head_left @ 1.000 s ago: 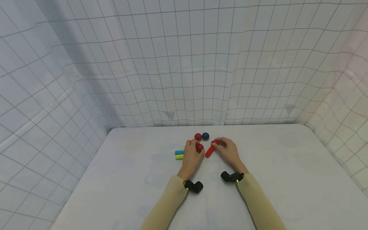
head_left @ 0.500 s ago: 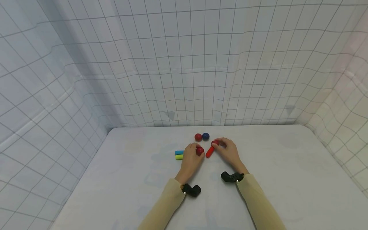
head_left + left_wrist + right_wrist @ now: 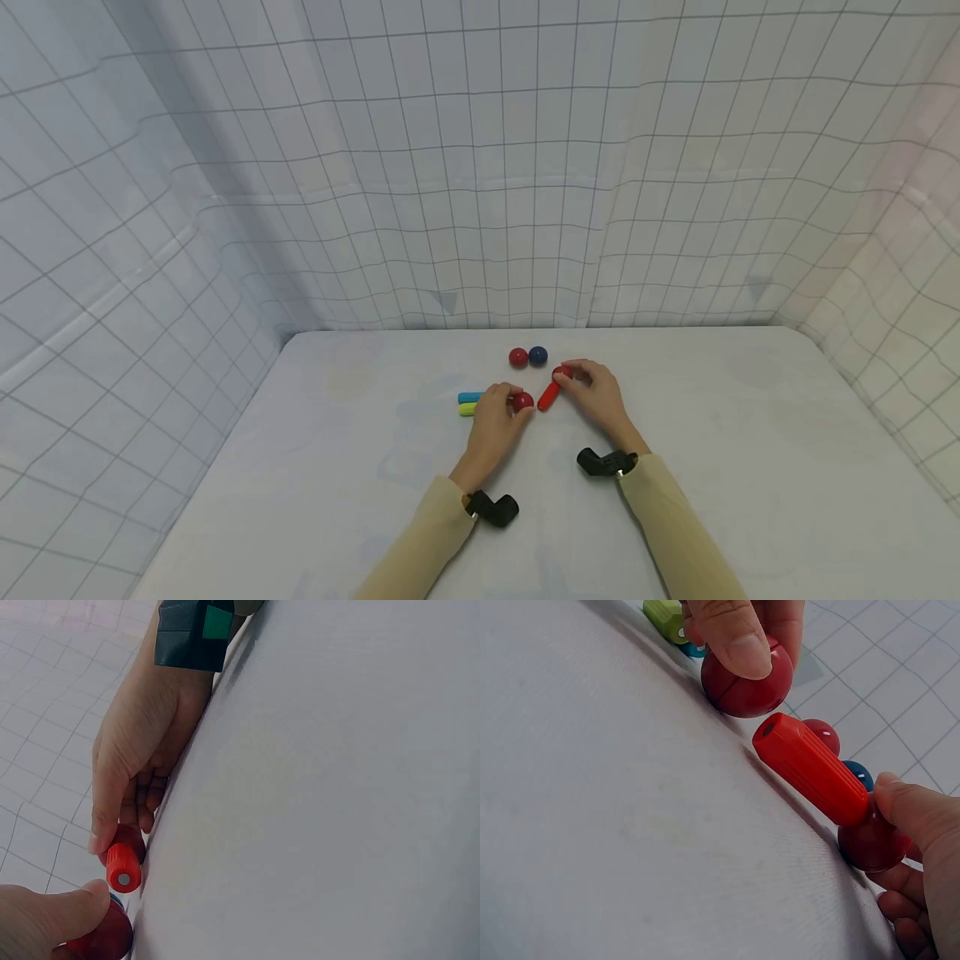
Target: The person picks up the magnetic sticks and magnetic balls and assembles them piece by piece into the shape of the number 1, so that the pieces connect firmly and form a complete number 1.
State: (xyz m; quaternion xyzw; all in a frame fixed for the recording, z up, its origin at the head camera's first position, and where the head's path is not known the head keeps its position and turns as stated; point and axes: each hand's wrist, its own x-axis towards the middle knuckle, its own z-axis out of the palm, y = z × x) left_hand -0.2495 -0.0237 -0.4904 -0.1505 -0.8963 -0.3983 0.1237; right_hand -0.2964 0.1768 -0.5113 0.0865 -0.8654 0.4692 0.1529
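Observation:
My left hand (image 3: 495, 421) pinches a dark red ball (image 3: 523, 402) between thumb and fingers; a thin seam line crosses the ball in the right wrist view. Opposite it, my right hand (image 3: 598, 400) grips another dark red ball (image 3: 874, 840). A bright red ribbed handle (image 3: 814, 769) touches that second ball and points back toward the left hand's ball, with a small gap between them. Whether the handle is fastened to the ball I cannot tell. Blue (image 3: 469, 397) and yellow-green (image 3: 467, 409) handles lie side by side, partly hidden behind the left hand.
A red ball (image 3: 518, 357) and a dark blue ball (image 3: 537, 356) sit side by side farther back on the white table (image 3: 360, 467). Behind the table's far edge hangs a white gridded curtain (image 3: 480, 208). Each wrist wears a black camera mount (image 3: 492, 508).
The left hand has drawn back a little toward the body, carrying its red ball away from the far red and blue balls. My right hand has stayed put.

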